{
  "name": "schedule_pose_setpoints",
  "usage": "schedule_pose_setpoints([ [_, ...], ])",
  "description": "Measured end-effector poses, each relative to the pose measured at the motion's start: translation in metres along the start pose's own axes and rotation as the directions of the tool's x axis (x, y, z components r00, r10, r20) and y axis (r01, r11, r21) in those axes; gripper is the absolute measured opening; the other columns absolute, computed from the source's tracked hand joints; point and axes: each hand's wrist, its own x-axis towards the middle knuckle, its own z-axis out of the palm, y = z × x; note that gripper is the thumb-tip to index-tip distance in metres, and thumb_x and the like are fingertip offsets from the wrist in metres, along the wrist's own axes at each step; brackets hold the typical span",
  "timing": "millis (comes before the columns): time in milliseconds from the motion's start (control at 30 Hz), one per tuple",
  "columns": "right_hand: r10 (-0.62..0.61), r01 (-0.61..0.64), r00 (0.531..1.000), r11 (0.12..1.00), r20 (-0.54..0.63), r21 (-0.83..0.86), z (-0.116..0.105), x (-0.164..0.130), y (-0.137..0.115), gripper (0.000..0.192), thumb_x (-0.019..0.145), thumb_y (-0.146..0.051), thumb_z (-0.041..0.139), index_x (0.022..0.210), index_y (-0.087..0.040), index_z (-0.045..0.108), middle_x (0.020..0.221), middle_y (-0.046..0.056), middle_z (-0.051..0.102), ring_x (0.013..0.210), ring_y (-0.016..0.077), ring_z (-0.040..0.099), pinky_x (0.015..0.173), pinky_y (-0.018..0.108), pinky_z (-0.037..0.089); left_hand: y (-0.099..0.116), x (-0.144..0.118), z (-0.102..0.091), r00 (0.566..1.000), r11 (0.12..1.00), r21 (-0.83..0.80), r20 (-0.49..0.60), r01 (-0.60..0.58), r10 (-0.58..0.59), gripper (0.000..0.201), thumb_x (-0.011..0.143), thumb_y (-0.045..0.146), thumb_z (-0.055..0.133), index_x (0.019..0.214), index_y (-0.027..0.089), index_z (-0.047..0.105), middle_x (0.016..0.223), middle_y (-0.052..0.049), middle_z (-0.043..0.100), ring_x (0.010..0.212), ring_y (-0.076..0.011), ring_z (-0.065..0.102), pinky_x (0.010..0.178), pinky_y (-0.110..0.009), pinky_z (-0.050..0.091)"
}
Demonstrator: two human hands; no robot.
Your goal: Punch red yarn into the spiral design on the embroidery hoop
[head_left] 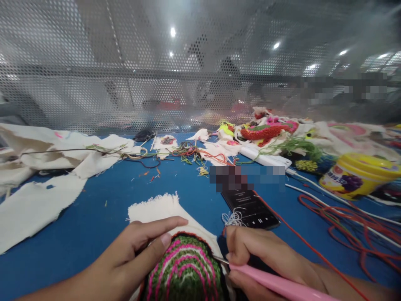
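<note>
A piece of white cloth (156,207) with a frayed far edge lies before me at the bottom centre. On it is a rounded patch of looped yarn (188,255), green with pink and white arcs and a dark and red-orange border. My left hand (134,246) grips the cloth at the patch's left side, thumb on the yarn and index finger stretched along the top border. My right hand (266,251) is closed round a pink-handled punch needle (275,282). Its metal tip meets the patch's right border. The patch's lower part runs out of view.
A phone (250,207) and a white yarn tangle (233,217) lie just beyond my right hand. Red yarn (338,221), white cables and a yellow tub (357,175) are at right. Cloth scraps (106,154) and a white power strip (266,158) lie farther back, before a perforated panel (188,83).
</note>
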Motion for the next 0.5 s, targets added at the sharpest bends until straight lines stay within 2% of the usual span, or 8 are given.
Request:
schedule_pose_setpoints([
  [100,-0.004,0.004,0.999,1.0,-0.032,0.002,0.001,0.001,-0.002,0.019,0.081,-0.021,0.046,0.065,-0.02,0.036,0.062,0.0,0.048,0.055,0.01,0.041,0.05,0.021,0.038,0.0,0.002,-0.002,0.999,0.999,-0.017,0.037,-0.035,0.035,0.032,0.087,0.038,0.048,0.114,0.028,0.064,0.103,0.001,0.071,0.092,-0.0188,0.065,0.082,-0.023,0.052],
  [267,-0.051,0.052,0.998,0.998,0.044,-0.039,-0.004,0.004,-0.003,0.014,0.08,-0.015,0.047,0.068,-0.019,0.041,0.066,0.001,0.05,0.058,0.0101,0.042,0.052,0.021,0.039,0.001,0.004,-0.003,0.995,0.997,-0.042,0.07,-0.064,0.067,0.032,0.09,0.036,0.046,0.115,0.027,0.063,0.105,0.002,0.07,0.093,-0.018,0.065,0.08,-0.021,0.052],
  [433,-0.165,0.165,0.984,0.986,0.071,-0.007,0.001,0.009,0.009,0.006,0.083,-0.018,0.048,0.078,-0.017,0.048,0.073,0.003,0.054,0.064,0.0102,0.047,0.059,0.021,0.04,0.0,0.003,-0.001,0.991,0.99,0.044,0.025,-0.135,0.134,0.033,0.088,0.036,0.046,0.115,0.029,0.064,0.104,0.001,0.07,0.09,-0.0192,0.066,0.076,-0.022,0.054],
  [500,-0.164,0.165,0.983,0.986,0.078,-0.006,0.004,0.01,0.012,0.006,0.083,-0.019,0.049,0.079,-0.016,0.049,0.073,0.002,0.054,0.063,0.0096,0.048,0.059,0.021,0.039,0.0,0.003,0.0,0.988,0.984,0.093,-0.018,-0.153,0.155,0.032,0.087,0.037,0.048,0.113,0.03,0.065,0.103,0.002,0.07,0.089,-0.0192,0.066,0.075,-0.022,0.054],
])
